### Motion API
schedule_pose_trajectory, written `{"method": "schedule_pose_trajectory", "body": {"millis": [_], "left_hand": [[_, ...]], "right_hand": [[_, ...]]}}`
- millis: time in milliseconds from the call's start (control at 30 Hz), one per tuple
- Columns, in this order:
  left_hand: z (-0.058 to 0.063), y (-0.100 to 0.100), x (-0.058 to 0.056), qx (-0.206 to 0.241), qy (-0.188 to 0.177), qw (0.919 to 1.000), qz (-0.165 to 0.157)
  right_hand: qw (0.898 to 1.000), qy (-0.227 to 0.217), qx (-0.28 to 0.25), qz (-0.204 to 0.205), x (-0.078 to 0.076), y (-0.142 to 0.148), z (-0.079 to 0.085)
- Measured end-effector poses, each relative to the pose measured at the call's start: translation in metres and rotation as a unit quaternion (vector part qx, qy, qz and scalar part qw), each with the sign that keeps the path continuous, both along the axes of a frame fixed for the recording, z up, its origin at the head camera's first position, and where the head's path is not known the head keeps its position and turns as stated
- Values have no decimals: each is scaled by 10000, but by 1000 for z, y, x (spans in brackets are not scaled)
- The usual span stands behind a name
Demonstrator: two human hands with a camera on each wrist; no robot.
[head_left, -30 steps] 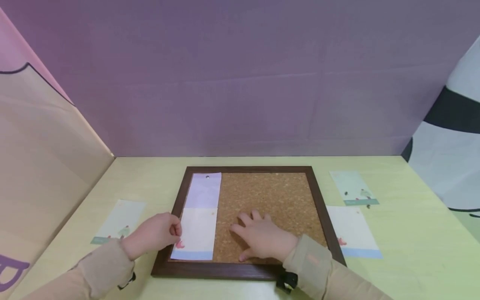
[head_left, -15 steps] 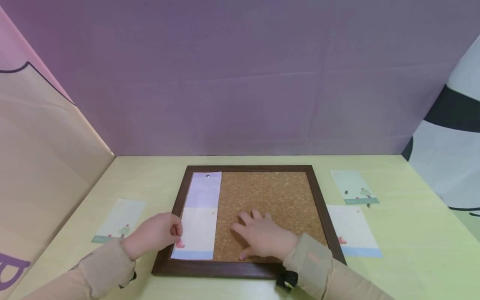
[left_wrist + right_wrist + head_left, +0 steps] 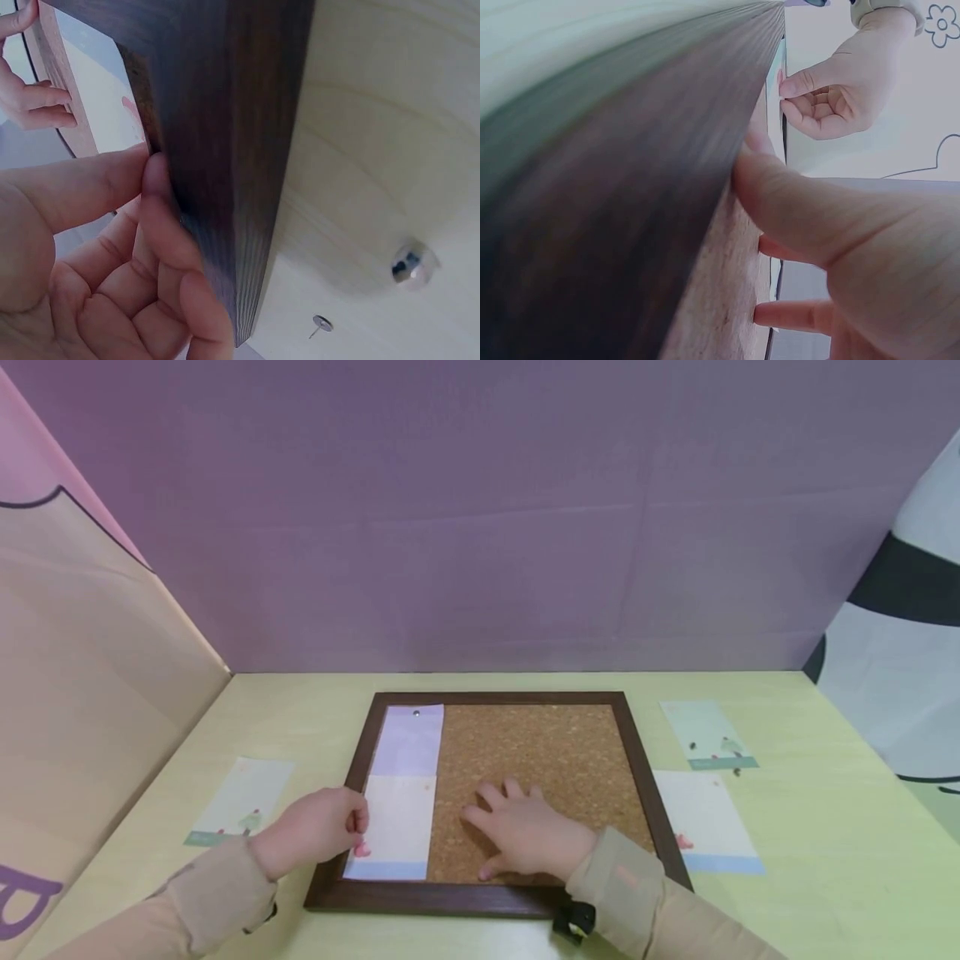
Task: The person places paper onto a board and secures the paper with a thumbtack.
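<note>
A brown-framed cork board [image 3: 534,743] lies on the table. Along its left side are a lilac paper [image 3: 407,743], with a small metal thumbtack [image 3: 416,713] near its top, and below it a white paper [image 3: 393,827] with a red drawing and a blue lower band. My left hand [image 3: 318,828] pinches the white paper's left edge between thumb and index finger; the other fingers are curled, as the left wrist view shows. On the bare cork rests my right hand [image 3: 531,837], its fingers spread and fingertips touching the surface, with nothing held.
Left of the board lies a paper with a green band [image 3: 243,797]. To its right are a similar green-banded paper [image 3: 705,731] and a blue-banded paper [image 3: 708,818], with small dark specks nearby. A loose thumbtack [image 3: 322,323] and a blurred shiny round piece [image 3: 414,265] lie on the table.
My left hand has shifted very slightly to the right along with the white paper's edge. The right hand stays in place on the cork.
</note>
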State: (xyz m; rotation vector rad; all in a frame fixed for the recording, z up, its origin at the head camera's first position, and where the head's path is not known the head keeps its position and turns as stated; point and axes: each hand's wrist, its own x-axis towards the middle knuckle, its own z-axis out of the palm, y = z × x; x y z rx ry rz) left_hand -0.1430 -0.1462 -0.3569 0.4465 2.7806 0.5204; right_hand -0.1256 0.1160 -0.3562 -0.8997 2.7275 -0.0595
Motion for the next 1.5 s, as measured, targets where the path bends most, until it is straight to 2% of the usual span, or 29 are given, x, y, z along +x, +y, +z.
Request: {"method": "schedule_pose_trajectory", "body": {"millis": [500, 733, 867, 1067, 1500], "left_hand": [[4, 3, 1, -97, 43, 9999, -110], [4, 4, -1, -396, 11, 9991, -128], [2, 4, -2, -288, 46, 9993, -252], [1, 7, -3, -141, -12, 9996, -240], [2, 12, -4, -505, -60, 9977, -442]], "right_hand": [[10000, 46, 51, 38, 0, 0, -1], [10000, -34, 30, 39, -1, 0, -2], [10000, -42, 26, 36, -1, 1, -1], [10000, -19, 7, 40, -1, 1, -1], [10000, 27, 23, 38, 0, -1, 0]]}}
